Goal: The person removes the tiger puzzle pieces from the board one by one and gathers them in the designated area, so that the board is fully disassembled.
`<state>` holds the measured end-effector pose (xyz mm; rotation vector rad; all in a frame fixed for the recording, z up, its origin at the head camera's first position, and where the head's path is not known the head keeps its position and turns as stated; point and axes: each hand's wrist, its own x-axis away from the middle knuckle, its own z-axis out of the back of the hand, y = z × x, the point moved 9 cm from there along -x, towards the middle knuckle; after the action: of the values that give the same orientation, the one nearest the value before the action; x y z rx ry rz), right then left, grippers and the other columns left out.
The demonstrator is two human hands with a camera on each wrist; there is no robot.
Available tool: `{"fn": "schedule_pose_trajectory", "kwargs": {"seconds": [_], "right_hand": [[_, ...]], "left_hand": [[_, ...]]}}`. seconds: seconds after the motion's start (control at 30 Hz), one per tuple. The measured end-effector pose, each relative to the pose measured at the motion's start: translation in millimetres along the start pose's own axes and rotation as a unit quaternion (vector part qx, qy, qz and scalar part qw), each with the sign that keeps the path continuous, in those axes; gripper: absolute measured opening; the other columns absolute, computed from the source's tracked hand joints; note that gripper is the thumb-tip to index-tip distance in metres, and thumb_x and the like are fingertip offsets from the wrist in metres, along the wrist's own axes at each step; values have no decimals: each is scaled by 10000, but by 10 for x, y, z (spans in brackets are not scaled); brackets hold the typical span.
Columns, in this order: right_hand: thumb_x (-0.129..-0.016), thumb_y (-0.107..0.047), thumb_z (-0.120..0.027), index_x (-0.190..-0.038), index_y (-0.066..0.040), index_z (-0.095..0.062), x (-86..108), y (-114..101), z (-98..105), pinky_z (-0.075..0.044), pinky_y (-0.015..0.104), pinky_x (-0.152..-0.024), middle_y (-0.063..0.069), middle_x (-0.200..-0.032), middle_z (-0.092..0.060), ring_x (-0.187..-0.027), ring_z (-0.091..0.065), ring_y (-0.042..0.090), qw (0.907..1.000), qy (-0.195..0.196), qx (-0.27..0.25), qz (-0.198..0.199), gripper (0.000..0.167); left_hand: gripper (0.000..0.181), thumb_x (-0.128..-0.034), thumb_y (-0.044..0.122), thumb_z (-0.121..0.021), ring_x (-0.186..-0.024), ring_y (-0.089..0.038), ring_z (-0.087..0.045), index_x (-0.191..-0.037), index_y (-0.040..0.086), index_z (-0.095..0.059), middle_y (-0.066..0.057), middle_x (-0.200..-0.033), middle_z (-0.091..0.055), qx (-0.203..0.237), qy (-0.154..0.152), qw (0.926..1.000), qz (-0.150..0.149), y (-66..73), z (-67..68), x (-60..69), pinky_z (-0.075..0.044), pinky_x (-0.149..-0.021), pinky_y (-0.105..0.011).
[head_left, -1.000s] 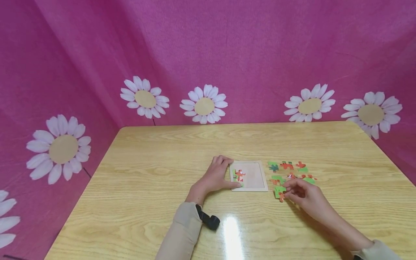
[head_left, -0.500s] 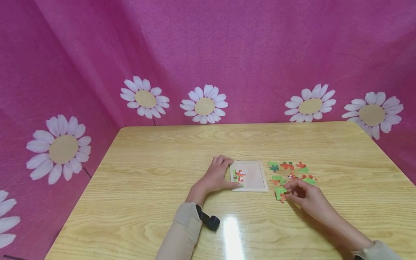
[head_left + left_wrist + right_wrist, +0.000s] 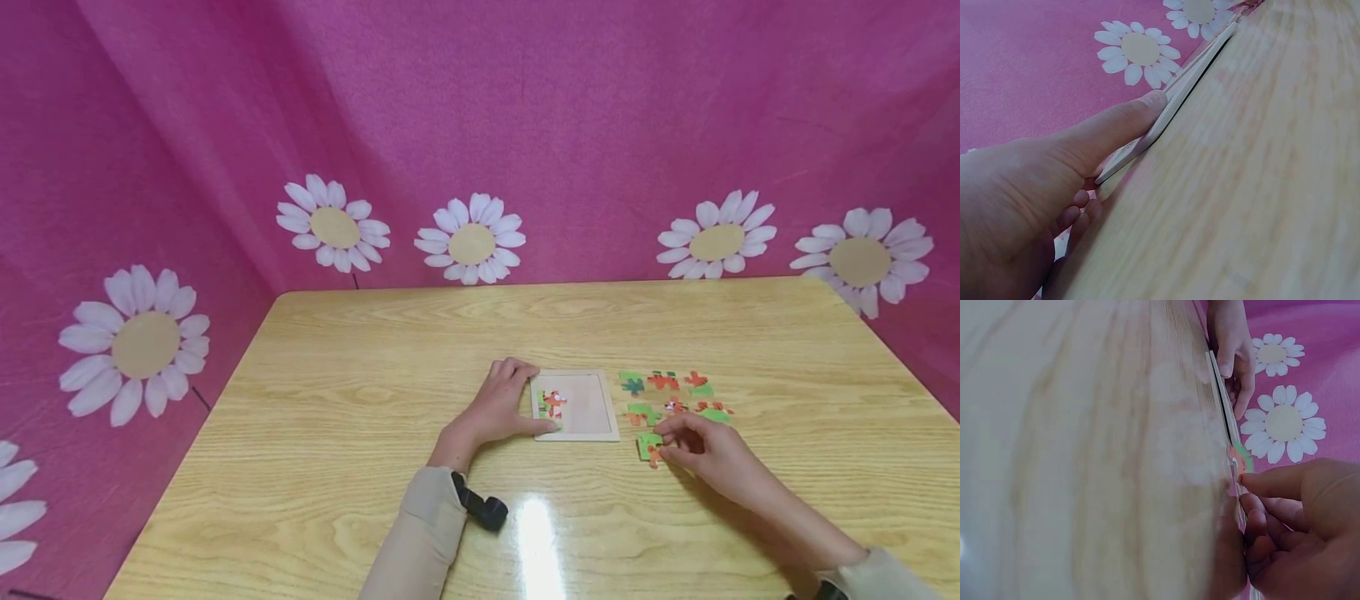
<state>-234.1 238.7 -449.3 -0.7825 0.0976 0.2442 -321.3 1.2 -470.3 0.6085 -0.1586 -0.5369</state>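
Note:
A square wooden puzzle board point(image 3: 588, 408) with a raised rim lies on the table. Along its left side sit a few joined pieces point(image 3: 553, 402) in orange, green and white. My left hand point(image 3: 491, 410) holds the board by its left side, thumb on the near rim and fingers at the far left corner. In the left wrist view the thumb point(image 3: 1129, 119) lies over the board's edge. To the right, my right hand point(image 3: 708, 454) pinches a green and orange puzzle piece point(image 3: 646, 445) by its right side. The right wrist view shows this piece point(image 3: 1241, 459) tilted up.
Several loose puzzle pieces point(image 3: 663, 382) in orange and green lie in rows right of the board, just beyond my right hand. The wooden table point(image 3: 337, 400) reaches back to a pink curtain point(image 3: 585, 125) with white daisies. A black strap point(image 3: 483, 507) sits on my left wrist.
The pinched piece has shifted slightly to the right and turned a little with my right fingers. My left hand and the board have stayed in place.

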Motion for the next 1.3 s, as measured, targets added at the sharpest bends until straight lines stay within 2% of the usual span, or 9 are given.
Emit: {"fn": "schedule_pose_trajectory", "kwargs": {"seconds": [0.13, 0.37, 0.57, 0.77, 0.97, 1.3], "right_hand": [[-820, -36, -754, -967, -51, -686, -7, 6, -7, -392, 148, -582, -26, -825, -629, -707, -427, -63, 9999, -120, -33, -22, 162], [-837, -100, -753, -989, -61, -685, -20, 8, -16, -421, 159, -596, -21, -851, -640, -713, -454, -54, 9993, -245, -99, -261, 171], [-855, -107, -739, -1033, -72, -690, -99, -76, -68, -451, 165, -614, 19, -895, -659, -724, -486, -24, 9982, -398, -354, -266, 188], [-856, -100, -738, -1049, -50, -694, -278, -179, -171, -465, 163, -632, 48, -935, -676, -739, -495, -21, 9987, -433, -197, -199, 204], [-851, -80, -737, -1077, -51, -696, -514, -267, -322, -470, 165, -623, 42, -904, -677, -733, -513, 41, 9986, -501, -98, -148, 231], [-858, -89, -734, -1068, -38, -695, -804, -452, -593, -478, 170, -662, 73, -934, -693, -780, -546, 91, 9972, -722, 4, 203, 219]], "left_hand": [[867, -753, 502, -803, -1240, -186, -356, -1435, 113, -434, -31, -1354, -430, -20, -5, 10000, 11, -4, 1, 0, -378, -1101, -345], [869, -754, 496, -804, -1248, -193, -357, -1437, 109, -431, -35, -1362, -428, -9, -22, 10000, 6, 0, 7, 0, -378, -1106, -351], [861, -753, 496, -803, -1242, -196, -360, -1427, 103, -439, -37, -1352, -434, -7, 36, 10000, -23, 7, 21, 6, -383, -1098, -356], [861, -761, 495, -798, -1248, -194, -354, -1435, 105, -433, -35, -1362, -427, -12, 9, 10000, -22, 4, 10, 0, -380, -1105, -354], [859, -763, 491, -800, -1251, -192, -358, -1437, 101, -438, -37, -1368, -429, 2, 15, 10000, -16, 0, 7, 3, -381, -1106, -348], [857, -765, 506, -792, -1253, -182, -360, -1437, 111, -436, -28, -1364, -432, -56, 26, 10000, -18, -9, 0, -9, -387, -1110, -343]]}}
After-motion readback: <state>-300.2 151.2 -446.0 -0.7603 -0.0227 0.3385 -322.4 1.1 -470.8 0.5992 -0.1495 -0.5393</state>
